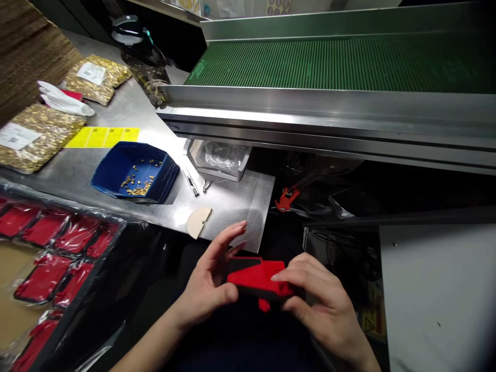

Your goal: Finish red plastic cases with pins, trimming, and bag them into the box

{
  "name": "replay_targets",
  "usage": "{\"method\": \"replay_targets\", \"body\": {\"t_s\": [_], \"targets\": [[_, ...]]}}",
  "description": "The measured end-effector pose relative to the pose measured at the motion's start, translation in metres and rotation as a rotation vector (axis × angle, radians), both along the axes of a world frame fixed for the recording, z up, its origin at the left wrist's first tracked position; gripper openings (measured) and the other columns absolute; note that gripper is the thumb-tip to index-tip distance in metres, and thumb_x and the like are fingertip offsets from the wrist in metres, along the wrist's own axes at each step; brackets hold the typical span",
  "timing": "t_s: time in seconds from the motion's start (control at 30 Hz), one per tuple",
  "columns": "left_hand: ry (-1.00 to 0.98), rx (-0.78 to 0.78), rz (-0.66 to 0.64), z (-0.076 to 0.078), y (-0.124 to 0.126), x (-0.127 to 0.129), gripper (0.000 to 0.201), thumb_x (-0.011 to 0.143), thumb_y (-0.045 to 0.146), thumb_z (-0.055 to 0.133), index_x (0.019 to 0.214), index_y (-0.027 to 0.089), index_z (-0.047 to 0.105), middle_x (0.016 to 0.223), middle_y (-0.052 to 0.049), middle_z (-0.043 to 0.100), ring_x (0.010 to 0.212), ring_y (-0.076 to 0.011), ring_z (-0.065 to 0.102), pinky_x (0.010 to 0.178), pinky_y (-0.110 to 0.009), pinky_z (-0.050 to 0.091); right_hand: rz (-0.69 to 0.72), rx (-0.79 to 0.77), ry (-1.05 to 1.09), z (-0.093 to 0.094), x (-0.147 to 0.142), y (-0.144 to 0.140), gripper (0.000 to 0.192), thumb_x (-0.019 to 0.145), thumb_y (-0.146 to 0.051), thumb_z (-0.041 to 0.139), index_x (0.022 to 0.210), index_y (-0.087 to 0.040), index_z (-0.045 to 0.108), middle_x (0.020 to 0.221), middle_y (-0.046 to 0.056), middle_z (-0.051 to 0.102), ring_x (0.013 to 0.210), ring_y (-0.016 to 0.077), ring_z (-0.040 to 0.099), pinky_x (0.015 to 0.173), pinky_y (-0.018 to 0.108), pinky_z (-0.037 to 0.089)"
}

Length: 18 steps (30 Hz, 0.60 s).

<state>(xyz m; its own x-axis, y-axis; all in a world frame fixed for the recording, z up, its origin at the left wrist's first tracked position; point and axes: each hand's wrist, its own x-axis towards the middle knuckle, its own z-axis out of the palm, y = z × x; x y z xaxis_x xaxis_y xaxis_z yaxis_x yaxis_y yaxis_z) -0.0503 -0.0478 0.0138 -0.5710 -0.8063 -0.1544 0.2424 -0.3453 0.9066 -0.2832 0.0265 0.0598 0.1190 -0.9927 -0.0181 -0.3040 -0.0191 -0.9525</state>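
Observation:
A red and black plastic housing (256,276) is held over my lap, a small red piece sticking out below it. My right hand (325,299) grips its right end, thumb below and fingers on top. At the left end is my left hand (211,284), its fingers stretched apart and its thumb by the lower corner; whether it touches the housing I cannot tell. Just beyond, on the metal table (248,206), lie a pale half-round piece (199,222), a utility knife (190,182) and a small metal tool (206,186).
A blue bin (132,170) holds small brass parts. Bags of brass parts (42,134), white gloves (64,98) and yellow labels (104,137) lie left. A green conveyor (310,64) spans the back. Bagged red parts (46,276) fill a box; a grey tray (220,157) sits under the conveyor.

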Motion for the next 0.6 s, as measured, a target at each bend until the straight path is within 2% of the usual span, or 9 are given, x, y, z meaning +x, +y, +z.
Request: {"method": "replay_targets", "body": {"t_s": [0.07,0.1,0.13,0.2,0.23,0.3,0.37,0.47,0.6], "targets": [[-0.079,-0.039,-0.113,-0.007,-0.004,0.001,0.084,0.071,0.052,0.092,0.146,0.034,0.057,0.162,-0.007,0.045,0.151,-0.0353,0.035,0.125,-0.042,0.031,-0.094,0.188,-0.023,-0.005,0.005,-0.007,0.020,0.092,-0.041,0.075,0.107,-0.028,0.074,0.089,0.000,0.072,0.081,0.0176,0.061,0.074,0.029,0.048],[-0.114,0.012,-0.165,-0.011,-0.005,0.000,0.077,0.073,0.045,0.092,0.142,0.032,0.061,0.157,-0.007,0.051,0.147,-0.0324,0.043,0.123,-0.038,0.034,-0.115,0.301,-0.082,-0.009,0.007,-0.011,0.021,0.094,-0.044,0.072,0.104,-0.027,0.074,0.086,0.000,0.072,0.078,0.0168,0.062,0.070,0.028,0.048],[-0.132,0.115,-0.189,-0.015,-0.004,-0.002,0.065,0.079,0.041,0.089,0.138,0.030,0.065,0.149,-0.008,0.059,0.138,-0.0284,0.053,0.117,-0.034,0.040,-0.110,0.401,-0.160,-0.015,0.010,-0.015,0.025,0.097,-0.048,0.066,0.104,-0.025,0.074,0.086,0.001,0.072,0.077,0.0166,0.063,0.070,0.027,0.048],[-0.111,0.426,-0.150,-0.022,0.000,-0.007,0.040,0.091,0.040,0.077,0.128,0.024,0.071,0.127,-0.009,0.073,0.113,-0.0207,0.068,0.099,-0.025,0.053,-0.070,0.506,-0.276,-0.027,0.012,-0.020,0.040,0.104,-0.055,0.049,0.104,-0.022,0.073,0.087,0.002,0.072,0.080,0.0174,0.066,0.074,0.028,0.050],[-0.081,0.598,-0.109,-0.026,0.003,-0.010,0.034,0.096,0.042,0.071,0.122,0.020,0.073,0.117,-0.009,0.076,0.099,-0.0178,0.072,0.088,-0.023,0.057,-0.074,0.510,-0.265,-0.033,0.012,-0.021,0.044,0.105,-0.056,0.045,0.101,-0.022,0.072,0.086,0.002,0.072,0.082,0.0175,0.066,0.076,0.028,0.051],[-0.038,0.880,-0.074,-0.031,0.010,-0.013,0.037,0.101,0.045,0.060,0.114,0.013,0.075,0.104,-0.012,0.078,0.075,-0.0148,0.072,0.070,-0.021,0.059,-0.140,0.469,-0.128,-0.043,0.012,-0.018,0.042,0.104,-0.057,0.047,0.096,-0.022,0.070,0.087,0.002,0.071,0.084,0.0174,0.067,0.079,0.028,0.050],[-0.024,1.025,-0.097,-0.034,0.015,-0.015,0.045,0.103,0.047,0.054,0.111,0.008,0.075,0.099,-0.015,0.078,0.061,-0.0150,0.070,0.054,-0.022,0.059,-0.208,0.379,-0.009,-0.049,0.011,-0.014,0.035,0.099,-0.058,0.058,0.106,-0.025,0.069,0.099,0.002,0.071,0.092,0.0185,0.067,0.083,0.028,0.050],[0.002,1.079,-0.165,-0.036,0.019,-0.016,0.049,0.102,0.051,0.054,0.112,0.008,0.074,0.095,-0.016,0.078,0.054,-0.0188,0.071,0.040,-0.023,0.055,-0.174,0.264,-0.034,-0.051,0.013,-0.010,0.044,0.097,-0.060,0.060,0.134,-0.034,0.061,0.130,0.003,0.065,0.114,0.0211,0.063,0.097,0.030,0.049],[0.074,1.079,-0.268,-0.035,0.017,-0.020,0.050,0.100,0.054,0.056,0.108,0.008,0.076,0.091,-0.016,0.078,0.056,-0.0217,0.074,0.038,-0.023,0.057,-0.110,0.223,-0.111,-0.047,0.016,-0.013,0.038,0.101,-0.056,0.054,0.132,-0.038,0.066,0.135,0.001,0.065,0.126,0.0216,0.060,0.109,0.031,0.045]]}}
